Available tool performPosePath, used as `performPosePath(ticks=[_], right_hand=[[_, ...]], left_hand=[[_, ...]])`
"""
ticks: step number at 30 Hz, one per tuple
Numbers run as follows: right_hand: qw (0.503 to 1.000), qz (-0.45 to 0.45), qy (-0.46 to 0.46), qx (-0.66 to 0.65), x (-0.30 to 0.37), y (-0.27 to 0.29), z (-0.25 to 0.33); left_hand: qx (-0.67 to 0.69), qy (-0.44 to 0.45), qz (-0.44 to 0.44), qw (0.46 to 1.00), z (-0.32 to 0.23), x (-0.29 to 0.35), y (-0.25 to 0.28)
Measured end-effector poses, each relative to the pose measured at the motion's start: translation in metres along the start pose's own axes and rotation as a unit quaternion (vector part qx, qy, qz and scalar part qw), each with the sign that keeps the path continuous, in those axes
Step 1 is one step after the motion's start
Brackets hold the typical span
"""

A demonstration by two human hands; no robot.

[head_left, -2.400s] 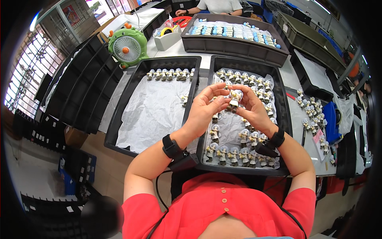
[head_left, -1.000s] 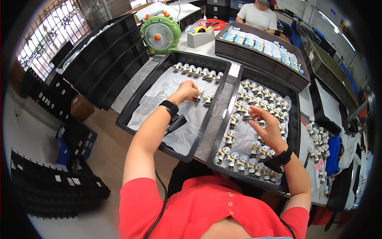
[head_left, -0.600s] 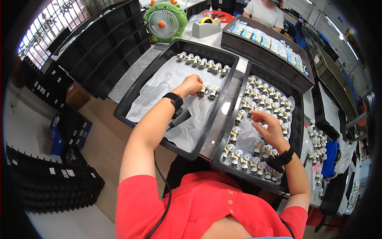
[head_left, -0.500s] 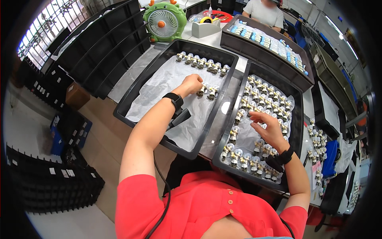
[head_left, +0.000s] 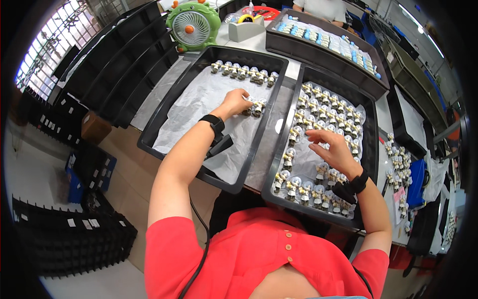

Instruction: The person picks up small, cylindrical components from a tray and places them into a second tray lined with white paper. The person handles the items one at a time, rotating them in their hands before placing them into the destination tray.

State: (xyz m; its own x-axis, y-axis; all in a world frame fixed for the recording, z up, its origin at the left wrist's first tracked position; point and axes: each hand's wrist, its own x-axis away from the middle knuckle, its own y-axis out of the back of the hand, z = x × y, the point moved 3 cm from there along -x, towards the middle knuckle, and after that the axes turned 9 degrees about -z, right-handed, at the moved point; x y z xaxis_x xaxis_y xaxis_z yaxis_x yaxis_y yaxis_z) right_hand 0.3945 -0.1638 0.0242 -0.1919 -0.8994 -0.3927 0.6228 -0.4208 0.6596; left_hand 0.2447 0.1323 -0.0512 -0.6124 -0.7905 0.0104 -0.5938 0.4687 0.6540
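Two shallow black trays lined with thin white sheet lie side by side before me. My left hand (head_left: pixel 235 103) is over the left tray (head_left: pixel 144 142), its fingers pinched on a small figurine (head_left: pixel 247 106) with a pale rounded head and dark base. Another figurine (head_left: pixel 258 106) stands beside it, and a row of several similar ones (head_left: pixel 241 72) lines the far end. Over the right tray (head_left: pixel 369 149), which holds many such figurines (head_left: pixel 323 110), my right hand (head_left: pixel 334 151) hovers with fingers curved and apart. It partly hides figurines beneath it.
A green animal-shaped fan (head_left: pixel 193 27) and a tape dispenser (head_left: pixel 246 29) stand behind the left tray. Beyond the right tray sits a brown bin (head_left: pixel 318 50) of blue-and-white pieces, with a person (head_left: pixel 323 7) behind. More figurines (head_left: pixel 398 162) stand at right; stacked black trays (head_left: pixel 74 234) are at left.
The whole view has shifted slightly, so the trays appear farther left and higher. My left hand stays at the same pair of figurines; my right hand keeps hovering over the right tray.
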Motion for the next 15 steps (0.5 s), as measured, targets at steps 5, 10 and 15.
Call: performPosePath(ticks=[5,10,15], right_hand=[[0.999,0.043,-0.019,-0.019,-0.001,-0.002,0.007],[0.996,0.046,-0.052,0.057,0.001,0.015,-0.011],[0.964,0.196,-0.120,0.133,0.011,0.024,-0.014]], left_hand=[[-0.015,-0.023,-0.019,0.999,0.000,0.001,0.004],[-0.025,-0.107,-0.056,0.992,-0.013,0.004,0.010],[0.142,-0.056,-0.039,0.988,-0.042,0.003,0.043]])
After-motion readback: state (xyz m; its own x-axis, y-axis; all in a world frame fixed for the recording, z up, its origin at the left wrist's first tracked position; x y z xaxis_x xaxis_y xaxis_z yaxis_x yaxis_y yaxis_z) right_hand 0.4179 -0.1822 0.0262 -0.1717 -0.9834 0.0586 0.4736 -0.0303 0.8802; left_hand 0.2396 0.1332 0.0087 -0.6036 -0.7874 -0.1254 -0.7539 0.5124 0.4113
